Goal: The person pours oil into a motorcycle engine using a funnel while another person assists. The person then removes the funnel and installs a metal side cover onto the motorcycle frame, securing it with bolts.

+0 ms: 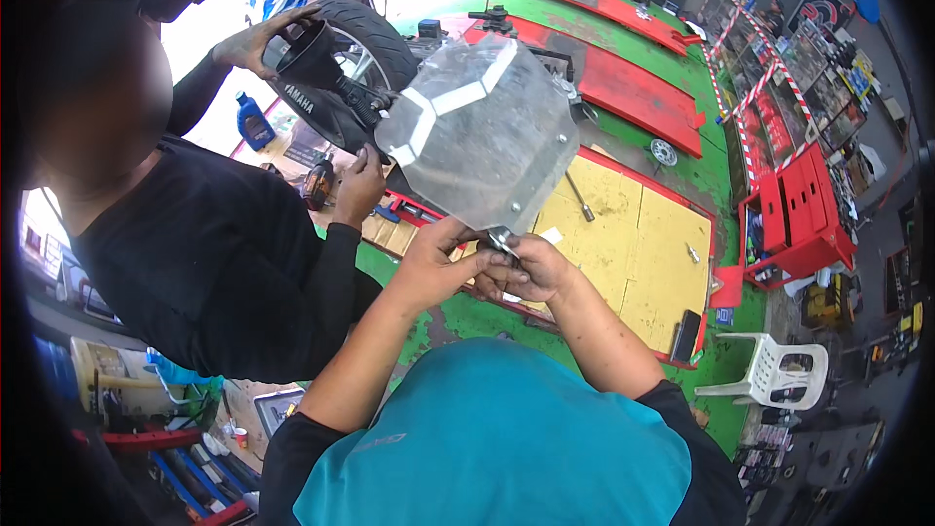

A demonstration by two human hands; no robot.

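Observation:
My left hand (440, 261) and my right hand (533, 271) meet in front of me, fingers pinched around a small silver metal part (503, 241). Its exact kind is hidden by the fingers. Just beyond the fingertips is the lower edge of a clear, scuffed windshield (487, 136) with pale strips and bolt heads. Behind it stands a motorbike with its black rear tyre (365, 39). At left, a co-worker in a black top has one hand (251, 47) on a black part (307, 58) near the wheel and the other hand (361, 190) low beside the bike.
A yellow-topped red lift platform (623, 234) carries a long-handled tool (581, 197) and a black case (685, 335). To the right stand a white plastic chair (777, 370) and a red tool cabinet (799, 214). A blue oil bottle (254, 122) is at left. Red ramps (638, 97) lie farther off.

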